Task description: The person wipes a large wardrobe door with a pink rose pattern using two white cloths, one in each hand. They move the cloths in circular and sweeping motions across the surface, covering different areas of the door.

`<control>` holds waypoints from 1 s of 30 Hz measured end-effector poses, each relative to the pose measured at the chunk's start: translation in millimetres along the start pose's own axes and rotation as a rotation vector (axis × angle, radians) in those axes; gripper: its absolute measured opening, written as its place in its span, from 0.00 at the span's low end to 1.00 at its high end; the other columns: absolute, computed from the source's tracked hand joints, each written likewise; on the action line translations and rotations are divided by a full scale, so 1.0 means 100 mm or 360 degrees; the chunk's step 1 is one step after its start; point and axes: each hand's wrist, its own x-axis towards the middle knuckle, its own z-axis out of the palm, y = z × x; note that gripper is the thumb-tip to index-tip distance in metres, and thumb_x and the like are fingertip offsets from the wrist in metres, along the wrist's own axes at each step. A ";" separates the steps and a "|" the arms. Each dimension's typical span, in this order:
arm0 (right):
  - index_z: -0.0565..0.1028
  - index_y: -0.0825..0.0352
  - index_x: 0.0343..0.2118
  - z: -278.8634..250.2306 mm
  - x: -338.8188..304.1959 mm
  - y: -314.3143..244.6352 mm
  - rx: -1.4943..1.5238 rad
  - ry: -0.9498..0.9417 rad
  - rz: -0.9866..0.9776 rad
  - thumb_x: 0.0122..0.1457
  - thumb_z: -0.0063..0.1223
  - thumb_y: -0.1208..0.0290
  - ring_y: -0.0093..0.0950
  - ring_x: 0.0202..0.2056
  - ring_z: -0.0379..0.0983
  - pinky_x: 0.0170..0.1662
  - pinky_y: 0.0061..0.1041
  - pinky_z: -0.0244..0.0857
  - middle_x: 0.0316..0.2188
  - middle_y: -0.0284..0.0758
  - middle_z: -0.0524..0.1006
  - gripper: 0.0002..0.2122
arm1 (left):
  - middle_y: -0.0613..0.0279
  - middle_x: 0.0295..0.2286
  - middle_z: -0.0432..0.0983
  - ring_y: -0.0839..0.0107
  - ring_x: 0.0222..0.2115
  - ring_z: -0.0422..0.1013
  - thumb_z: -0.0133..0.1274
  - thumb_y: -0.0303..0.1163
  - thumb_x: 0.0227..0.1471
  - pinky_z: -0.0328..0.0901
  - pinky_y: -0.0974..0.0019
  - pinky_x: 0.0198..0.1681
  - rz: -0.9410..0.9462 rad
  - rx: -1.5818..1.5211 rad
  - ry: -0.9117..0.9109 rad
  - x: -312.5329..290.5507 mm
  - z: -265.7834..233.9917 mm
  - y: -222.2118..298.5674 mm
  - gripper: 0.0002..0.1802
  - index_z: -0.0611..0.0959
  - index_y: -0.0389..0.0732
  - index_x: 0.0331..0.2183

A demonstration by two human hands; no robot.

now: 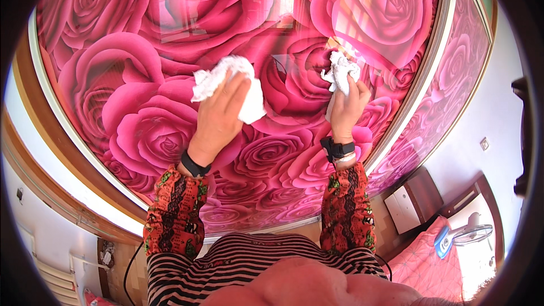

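Observation:
A tall glossy panel (272,153) printed with big pink roses fills the middle of the view. Against it, my left hand (218,116) presses a white cloth (249,102), fingers spread over it; part of the cloth bunches above the fingertips. To the right, my right hand (347,110) grips a crumpled white cloth (341,71) near the panel's surface. Its fingers are closed round the lower part, and the crumpled end sticks up. Whether this second cloth touches the panel is hard to tell. Each wrist carries a black band.
A pale frame strip (416,110) edges the panel, with another rose-printed panel (453,88) beyond it. At lower right stand a brown and white cabinet (413,198), a bed with a pink cover (425,260) and a small fan (473,234). A white radiator (51,275) is at lower left.

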 end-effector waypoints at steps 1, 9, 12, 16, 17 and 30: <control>0.75 0.64 0.52 -0.01 0.00 0.01 -0.0001 -0.0011 -0.0005 0.52 0.55 0.84 0.41 0.48 0.66 0.52 0.34 0.62 0.47 0.45 0.68 0.22 | 0.53 0.53 0.70 0.52 0.59 0.64 0.52 0.21 0.44 0.59 0.52 0.60 -0.0034 0.0047 -0.0082 -0.08 0.01 0.05 0.31 0.76 0.41 0.54; 0.75 0.65 0.53 0.01 -0.03 0.06 -0.0026 -0.0012 -0.0035 0.52 0.55 0.84 0.42 0.49 0.66 0.52 0.35 0.62 0.48 0.46 0.68 0.22 | 0.55 0.49 0.69 0.46 0.59 0.58 0.52 0.26 0.45 0.44 0.32 0.64 -0.0177 0.0635 0.0188 -0.33 -0.47 -0.56 0.31 0.77 0.47 0.54; 0.75 0.65 0.53 0.04 -0.04 0.08 -0.0001 0.0034 -0.0055 0.52 0.55 0.84 0.42 0.49 0.66 0.52 0.35 0.61 0.48 0.46 0.68 0.22 | 0.50 0.56 0.66 0.45 0.62 0.55 0.48 0.21 0.43 0.42 0.39 0.67 -0.0335 0.0502 0.0479 -0.20 -0.74 -0.83 0.32 0.76 0.42 0.54; 0.75 0.65 0.52 0.06 -0.05 0.09 0.0014 0.0056 -0.0039 0.52 0.55 0.84 0.42 0.49 0.66 0.53 0.35 0.61 0.48 0.46 0.68 0.22 | 0.48 0.55 0.68 0.45 0.61 0.58 0.46 0.18 0.47 0.47 0.48 0.67 -0.0438 0.0349 0.0777 0.12 -0.85 -0.97 0.27 0.76 0.38 0.52; 0.75 0.65 0.52 0.06 -0.06 0.09 0.0019 0.0053 -0.0037 0.52 0.55 0.84 0.42 0.49 0.66 0.53 0.35 0.61 0.48 0.46 0.68 0.22 | 0.48 0.55 0.68 0.45 0.61 0.58 0.46 0.18 0.47 0.47 0.48 0.67 -0.0418 0.0339 0.0778 0.20 -0.82 -0.95 0.28 0.76 0.38 0.52; 0.75 0.65 0.52 0.05 -0.06 0.07 0.0013 0.0031 -0.0019 0.52 0.56 0.84 0.42 0.49 0.66 0.53 0.35 0.61 0.48 0.46 0.68 0.22 | 0.57 0.52 0.69 0.51 0.60 0.60 0.49 0.24 0.49 0.57 0.42 0.59 0.0079 0.0116 0.0042 0.03 0.16 0.09 0.24 0.78 0.43 0.51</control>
